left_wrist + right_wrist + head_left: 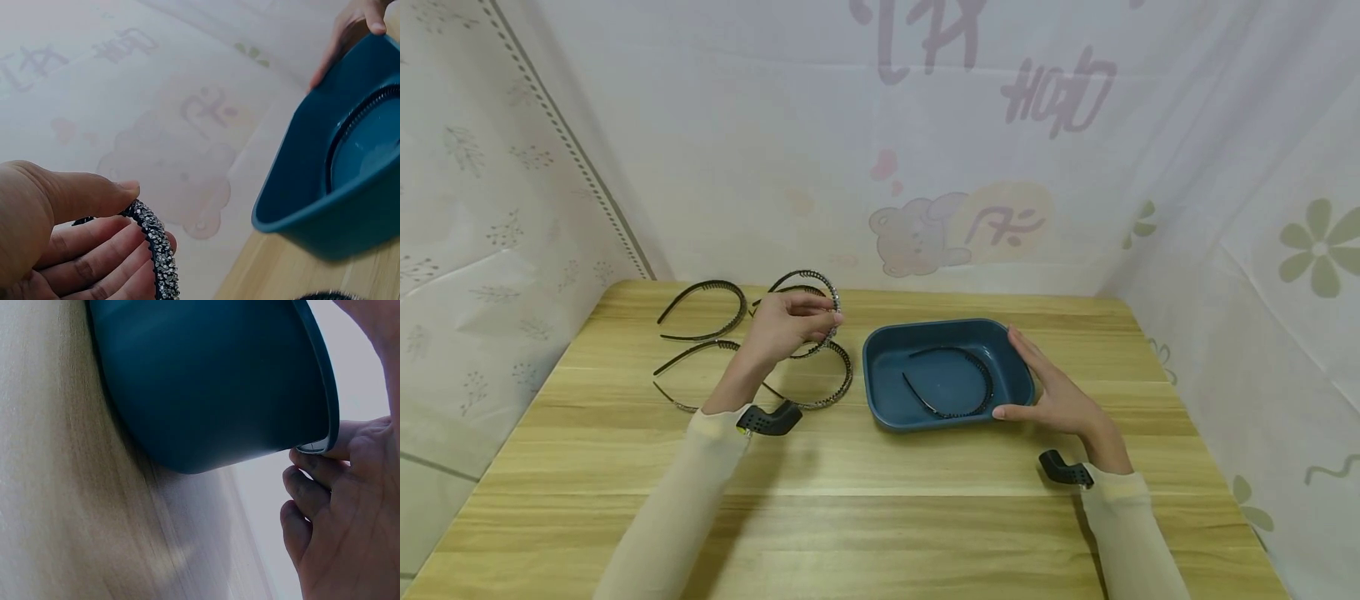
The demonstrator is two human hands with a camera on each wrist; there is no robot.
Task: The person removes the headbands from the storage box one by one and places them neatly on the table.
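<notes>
My left hand (790,323) pinches a headband with a glittery outer face (156,250) between thumb and fingers, held up over the headbands at the left of the table. In the head view a blue bin (887,417) stands right of centre with one black headband (987,387) lying inside. My right hand (1052,392) grips the bin's right end, the thumb at the near rim and fingers at the far rim. The right wrist view shows fingers of that hand (350,487) bent at the bin's rim (334,394).
Several more headbands lie on the wooden table (880,533) at the left, one at the back left (743,308) and another (850,371) below my left hand. Patterned cloth (760,150) hangs behind the table and at both sides.
</notes>
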